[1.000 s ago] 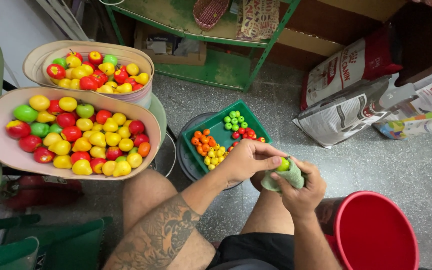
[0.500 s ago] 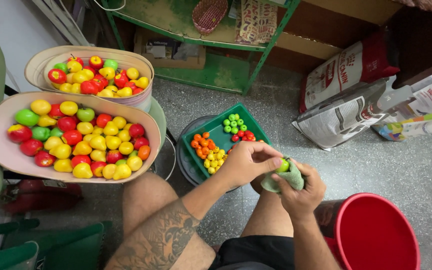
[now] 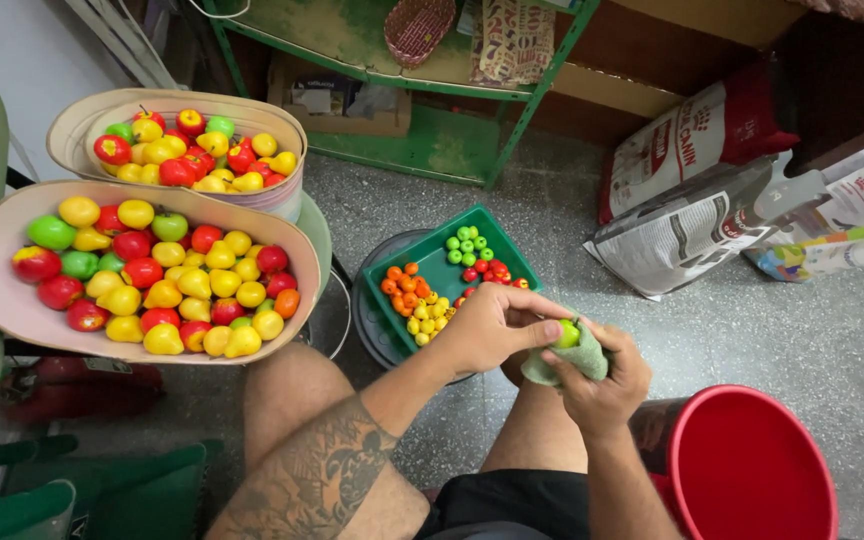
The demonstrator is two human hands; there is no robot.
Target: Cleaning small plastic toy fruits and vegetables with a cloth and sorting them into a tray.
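Green small fruit (image 3: 566,333) sitting in cloth (image 3: 562,362) above your knees | your left hand (image 3: 490,325) is pinching it, fingers narrow | your right hand (image 3: 604,385) is cupping cloth | green tray (image 3: 505,248) just beside

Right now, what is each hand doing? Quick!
Left hand: fingers pinched on the small green fruit.
Right hand: closed around a green cloth, cupping the fruit in it.

My left hand (image 3: 492,325) slides right over the small green fruit (image 3: 566,333), fingertips now pinching it against the cloth (image 3: 562,362) in my right hand (image 3: 602,385).
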